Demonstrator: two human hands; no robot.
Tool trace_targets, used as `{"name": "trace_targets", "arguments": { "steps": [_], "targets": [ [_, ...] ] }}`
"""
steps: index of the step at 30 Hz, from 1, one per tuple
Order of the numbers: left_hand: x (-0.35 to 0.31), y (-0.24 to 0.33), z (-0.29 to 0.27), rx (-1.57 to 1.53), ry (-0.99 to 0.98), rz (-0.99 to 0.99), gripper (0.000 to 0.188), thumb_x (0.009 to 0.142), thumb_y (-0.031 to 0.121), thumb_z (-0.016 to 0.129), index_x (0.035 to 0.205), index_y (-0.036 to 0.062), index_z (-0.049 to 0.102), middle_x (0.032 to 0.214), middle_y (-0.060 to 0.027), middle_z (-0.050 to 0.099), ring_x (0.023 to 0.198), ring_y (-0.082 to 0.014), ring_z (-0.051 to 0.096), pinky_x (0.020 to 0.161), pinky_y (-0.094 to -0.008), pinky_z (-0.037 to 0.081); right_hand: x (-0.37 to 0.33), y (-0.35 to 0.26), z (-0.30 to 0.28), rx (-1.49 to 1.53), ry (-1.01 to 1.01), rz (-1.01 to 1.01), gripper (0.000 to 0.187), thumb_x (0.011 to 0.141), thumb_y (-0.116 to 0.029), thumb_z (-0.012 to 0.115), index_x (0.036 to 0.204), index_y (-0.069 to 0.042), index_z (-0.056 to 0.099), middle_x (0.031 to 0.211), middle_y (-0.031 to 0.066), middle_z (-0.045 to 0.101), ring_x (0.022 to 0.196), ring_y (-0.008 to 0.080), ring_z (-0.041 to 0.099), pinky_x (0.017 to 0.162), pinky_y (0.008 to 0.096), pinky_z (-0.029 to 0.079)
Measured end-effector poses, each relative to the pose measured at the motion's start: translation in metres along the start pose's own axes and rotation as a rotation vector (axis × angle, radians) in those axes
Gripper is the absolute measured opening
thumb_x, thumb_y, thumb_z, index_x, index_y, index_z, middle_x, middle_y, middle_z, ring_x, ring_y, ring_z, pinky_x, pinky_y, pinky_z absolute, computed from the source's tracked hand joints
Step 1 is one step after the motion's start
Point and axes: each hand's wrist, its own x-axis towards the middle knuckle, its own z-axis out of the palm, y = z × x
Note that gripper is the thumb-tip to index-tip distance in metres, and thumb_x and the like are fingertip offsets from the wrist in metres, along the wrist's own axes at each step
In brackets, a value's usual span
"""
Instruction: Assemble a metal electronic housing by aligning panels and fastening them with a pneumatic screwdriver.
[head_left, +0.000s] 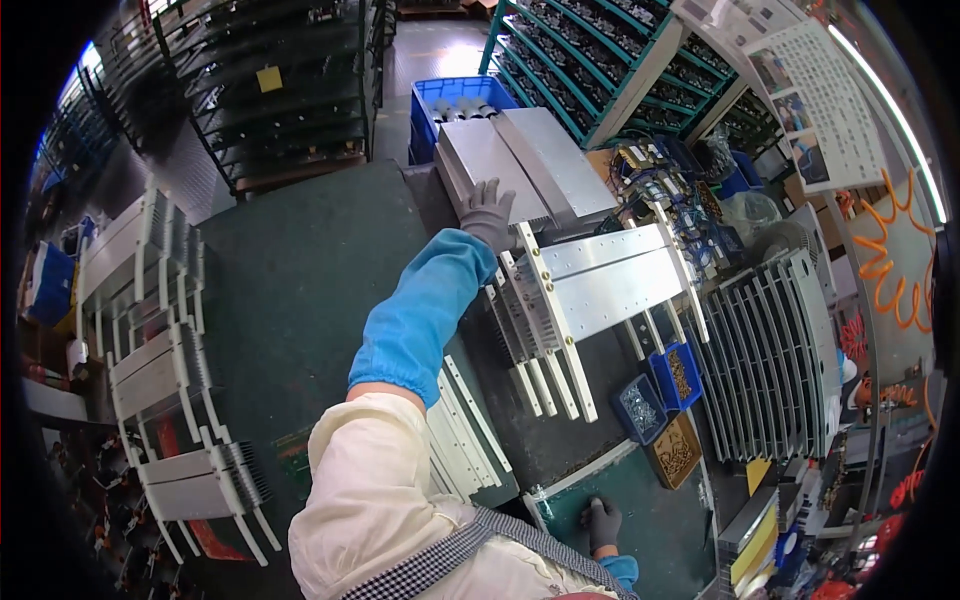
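Observation:
My left hand point(487, 212), in a grey glove below a blue sleeve, reaches far forward. Its fingers are spread and lie at the near left edge of a stack of silver finned heat sinks point(470, 165). Just to its right and nearer stands another stack of heat sinks point(615, 280), with long white rails point(557, 325) across its ends. Low on the right, my right hand point(603, 523), also grey-gloved, rests on a green work mat point(655, 545). Its fingers are too small and foreshortened to read, and no object shows in it.
Small bins of screws point(640, 408) and brass-coloured parts point(676, 450) sit right of the rails. Loose white rails point(470, 430) lie beside my left arm. Railed heat sinks point(180, 470) line the left. A blue crate point(425, 105), wiring point(650, 180) and a slatted grey panel point(765, 360) stand around.

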Motion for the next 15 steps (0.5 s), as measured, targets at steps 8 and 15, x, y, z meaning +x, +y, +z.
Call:
{"name": "trace_targets", "arguments": {
  "steps": [8,15],
  "targets": [
    [-0.005,-0.034,0.001,0.08,0.121,0.085,0.069,0.077,0.047,0.072,0.139,0.0244,0.05,0.153,-0.0063,0.035,0.145,-0.0322,0.024,0.115,-0.0569,0.017,0.012,-0.016,0.009,-0.06,0.035,0.051,0.02,0.091,-0.014,0.056,0.098,0.003,0.064,0.066,0.0114,0.063,0.05,0.0177,0.057,0.047,0.0304,0.046],
    [-0.015,-0.125,-0.019,-0.193,0.094,0.076,0.065,0.079,0.041,0.073,0.138,0.0227,0.052,0.151,-0.013,0.035,0.131,-0.0374,0.044,0.108,-0.0527,0.036,0.014,-0.029,0.007,-0.023,-0.054,0.132,0.019,0.09,-0.015,0.056,0.095,0.002,0.064,0.063,0.0121,0.063,0.045,0.0184,0.055,0.042,0.0298,0.044]
  ]
}}
